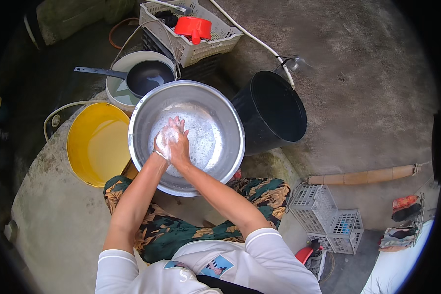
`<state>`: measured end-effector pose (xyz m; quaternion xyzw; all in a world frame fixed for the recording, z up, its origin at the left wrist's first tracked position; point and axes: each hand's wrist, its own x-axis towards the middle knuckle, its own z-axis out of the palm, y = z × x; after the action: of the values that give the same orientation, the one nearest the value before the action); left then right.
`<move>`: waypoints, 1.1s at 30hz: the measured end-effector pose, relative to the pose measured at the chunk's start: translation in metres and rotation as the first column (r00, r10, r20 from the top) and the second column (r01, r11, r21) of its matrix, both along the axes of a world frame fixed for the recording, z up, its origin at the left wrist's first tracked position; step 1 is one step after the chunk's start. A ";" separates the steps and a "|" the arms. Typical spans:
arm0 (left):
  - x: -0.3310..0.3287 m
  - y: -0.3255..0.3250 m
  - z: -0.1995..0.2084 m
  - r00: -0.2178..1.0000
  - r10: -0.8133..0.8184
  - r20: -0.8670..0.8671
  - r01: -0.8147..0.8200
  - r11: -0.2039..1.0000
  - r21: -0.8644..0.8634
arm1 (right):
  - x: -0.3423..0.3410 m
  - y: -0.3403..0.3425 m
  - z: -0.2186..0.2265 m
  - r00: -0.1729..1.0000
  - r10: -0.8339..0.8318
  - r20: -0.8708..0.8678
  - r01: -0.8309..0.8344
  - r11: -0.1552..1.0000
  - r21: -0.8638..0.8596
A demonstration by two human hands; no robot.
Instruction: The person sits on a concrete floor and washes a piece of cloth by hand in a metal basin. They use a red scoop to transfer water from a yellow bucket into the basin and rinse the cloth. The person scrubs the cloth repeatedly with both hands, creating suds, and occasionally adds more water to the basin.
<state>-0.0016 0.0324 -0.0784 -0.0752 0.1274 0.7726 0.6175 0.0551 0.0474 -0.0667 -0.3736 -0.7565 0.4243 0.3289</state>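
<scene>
My left hand point(164, 142) and my right hand point(181, 146) press against each other over a wide metal basin point(224, 122). White lather coats them, thickest on the left hand. Several fingers stretch out toward the far side of the basin, slightly apart. The palms are hidden, and no object shows in either hand. A thin bracelet circles my left wrist. Foamy water with many small bubbles covers the bottom of the basin, which sits in front of my knees.
Left of the basin stands a yellow bucket point(77, 133); behind it, a pale bucket point(113, 88) bears a dark long-handled pan point(147, 81). A black bucket point(269, 132) stands right. Farther back, a crate point(191, 52) carries a red dipper point(193, 27). Grey baskets point(314, 208) stand lower right.
</scene>
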 end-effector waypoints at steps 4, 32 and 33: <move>0.009 -0.002 -0.017 0.989 -0.068 -0.129 0.074 0.996 0.049 | 0.004 0.047 -0.009 0.998 -0.062 -0.003 0.061 0.986 -0.155; 0.006 -0.004 0.023 0.987 -0.012 -0.159 0.010 1.000 -0.014 | -0.002 0.037 -0.002 0.983 -0.110 -0.148 0.053 0.938 -0.344; 0.002 -0.004 0.014 0.988 0.003 -0.156 -0.002 1.000 0.004 | -0.003 0.042 0.005 0.982 -0.119 -0.148 0.045 0.903 -0.427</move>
<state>0.0004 0.0287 -0.0645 -0.0135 0.1740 0.7771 0.6047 0.0521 0.0892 -0.0620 -0.4295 -0.5995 0.5939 0.3216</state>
